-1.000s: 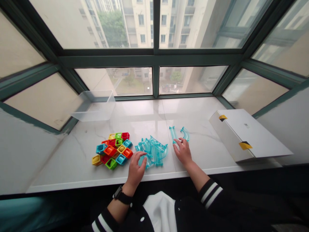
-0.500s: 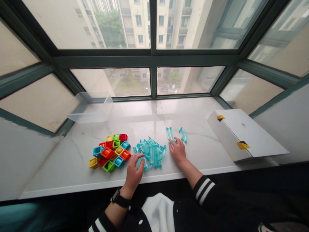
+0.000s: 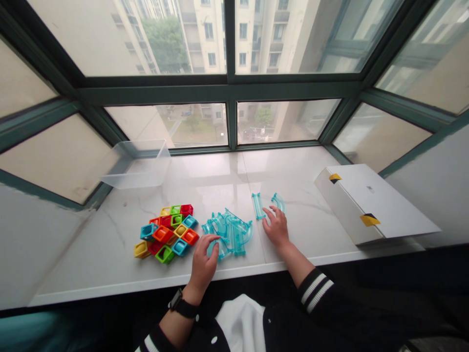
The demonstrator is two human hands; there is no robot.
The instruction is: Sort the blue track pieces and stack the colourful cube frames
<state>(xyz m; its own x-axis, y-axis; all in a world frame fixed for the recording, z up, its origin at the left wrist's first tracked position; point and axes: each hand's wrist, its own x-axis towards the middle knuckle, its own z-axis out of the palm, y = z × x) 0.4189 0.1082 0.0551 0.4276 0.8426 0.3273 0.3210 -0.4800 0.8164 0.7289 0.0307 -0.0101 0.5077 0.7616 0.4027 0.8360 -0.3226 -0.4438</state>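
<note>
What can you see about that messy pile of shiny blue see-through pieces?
This heap of clear blue plastic track pieces is a jumble of curved and straight grooved channels, overlapping and crossing each other. It lies flat on the white marble sill. The left hand rests against its near left edge.

On my feed the right hand (image 3: 276,227) has slid back rightward since the previous frame. Its fingers (image 3: 270,212), which were on the lower end of the clear teal straight track piece (image 3: 258,205), now sit spread just beside it, near the curved track piece (image 3: 278,201). The head camera has also pitched up slightly, so the front edge of the marble sill (image 3: 110,293) rides lower in my frame.
</note>
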